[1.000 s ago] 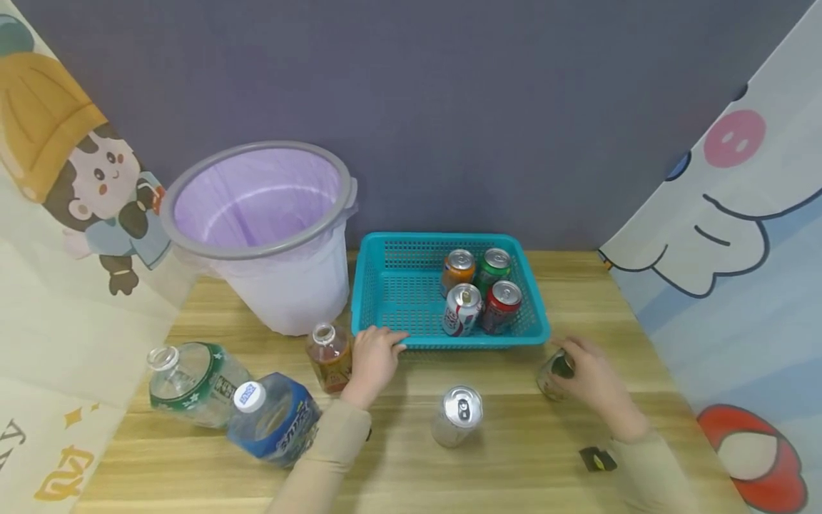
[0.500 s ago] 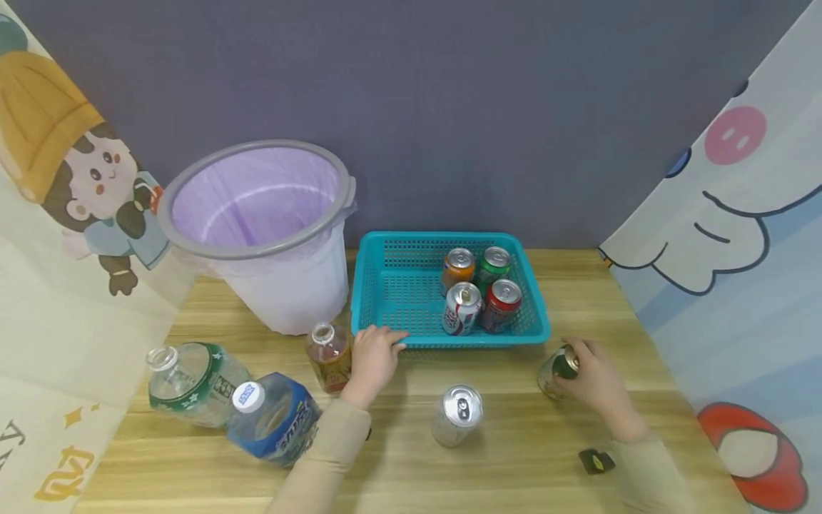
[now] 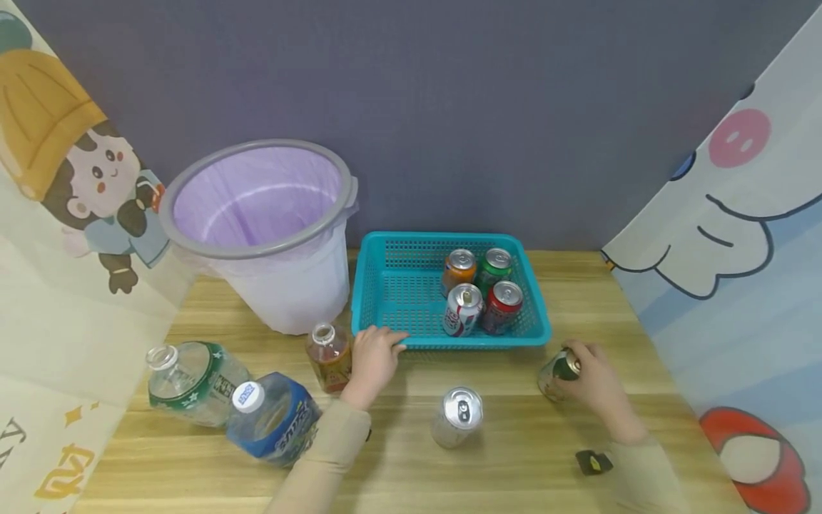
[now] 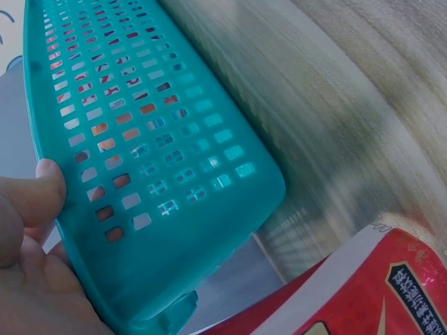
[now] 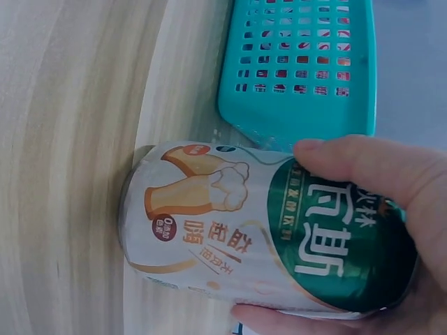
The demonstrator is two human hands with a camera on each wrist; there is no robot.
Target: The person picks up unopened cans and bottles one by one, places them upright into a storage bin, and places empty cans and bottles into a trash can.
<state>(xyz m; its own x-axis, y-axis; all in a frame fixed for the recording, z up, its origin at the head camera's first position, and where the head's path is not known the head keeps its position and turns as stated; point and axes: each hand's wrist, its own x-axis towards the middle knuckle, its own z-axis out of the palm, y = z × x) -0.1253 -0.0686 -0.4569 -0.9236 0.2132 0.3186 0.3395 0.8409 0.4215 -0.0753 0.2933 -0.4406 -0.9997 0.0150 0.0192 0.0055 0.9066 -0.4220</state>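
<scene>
My right hand (image 3: 596, 385) grips a green-and-white drink can (image 5: 269, 230) standing on the table to the right of the turquoise basket. In the right wrist view, the thumb and fingers wrap the can's upper green part. At the basket's front left corner, my left hand (image 3: 374, 360) pinches the rim of the turquoise basket (image 4: 181, 272), its thumb on one side and fingers on the other. Inside the basket's right half stand an orange can (image 3: 459, 273), a green can (image 3: 495, 268), a white-and-red can (image 3: 462, 312) and a dark red can (image 3: 502, 307).
A silver can (image 3: 457, 417) stands in front of the basket. A small bottle (image 3: 330, 360) is beside my left hand, with a blue-labelled bottle (image 3: 276, 421) and a green-labelled bottle (image 3: 199, 382) farther left. Behind them stands a lined bin (image 3: 289, 285). A small black item (image 3: 594, 462) lies near my right sleeve.
My right fingers have shifted slightly on the green-and-white can, so more of its top shows. The left hand, basket and other cans stay where they were.
</scene>
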